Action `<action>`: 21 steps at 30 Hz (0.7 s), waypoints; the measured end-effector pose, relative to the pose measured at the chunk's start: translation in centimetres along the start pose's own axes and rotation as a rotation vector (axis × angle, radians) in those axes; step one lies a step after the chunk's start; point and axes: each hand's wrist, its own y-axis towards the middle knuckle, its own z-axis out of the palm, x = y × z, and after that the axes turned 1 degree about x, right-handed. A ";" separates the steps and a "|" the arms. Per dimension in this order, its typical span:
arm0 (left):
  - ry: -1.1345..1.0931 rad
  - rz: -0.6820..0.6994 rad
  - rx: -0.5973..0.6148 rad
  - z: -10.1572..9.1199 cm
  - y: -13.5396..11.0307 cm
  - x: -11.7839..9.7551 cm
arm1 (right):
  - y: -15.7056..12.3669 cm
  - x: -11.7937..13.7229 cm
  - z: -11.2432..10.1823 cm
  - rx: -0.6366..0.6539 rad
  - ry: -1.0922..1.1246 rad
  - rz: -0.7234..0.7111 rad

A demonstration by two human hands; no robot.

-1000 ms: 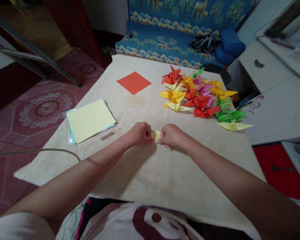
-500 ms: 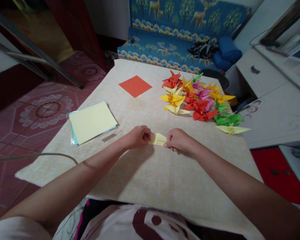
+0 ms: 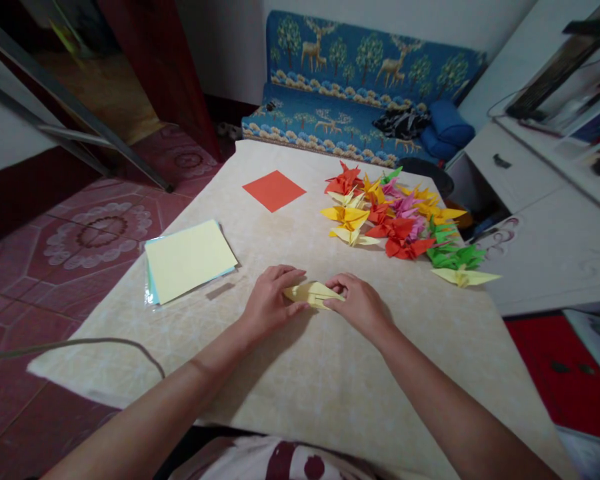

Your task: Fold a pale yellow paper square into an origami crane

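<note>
A folded piece of pale yellow origami paper (image 3: 310,294) lies low over the table in front of me, long and pointed, with a slit along its middle. My left hand (image 3: 275,297) holds its left end between thumb and fingers. At the other end, my right hand (image 3: 359,301) pinches the paper, the thumb in front and the fingers curled behind. Both ends of the paper are partly hidden by my fingers.
Several folded paper cranes (image 3: 395,217) in red, yellow, pink and green crowd the table's right side. An orange-red paper square (image 3: 275,191) lies farther back. To the left rests a stack of yellow sheets (image 3: 190,261) on a plastic sleeve. A cable (image 3: 105,341) crosses the left corner.
Both hands have shifted their grip on the yellow paper. The left fingers have opened from a tight curl into a wider hold, and more of the paper shows. The view has tilted slightly upward.
</note>
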 end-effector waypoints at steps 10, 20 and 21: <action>0.173 0.072 -0.001 0.3 1.2 -2.1 | -1.8 0.5 -0.5 -0.196 0.005 -0.128; 0.141 0.309 0.255 -0.7 -2.0 -1.7 | -5.6 -0.3 1.5 -0.184 -0.224 -0.333; 0.131 0.303 0.243 -0.8 -2.4 -1.7 | -5.8 -0.4 1.6 -0.176 -0.200 -0.341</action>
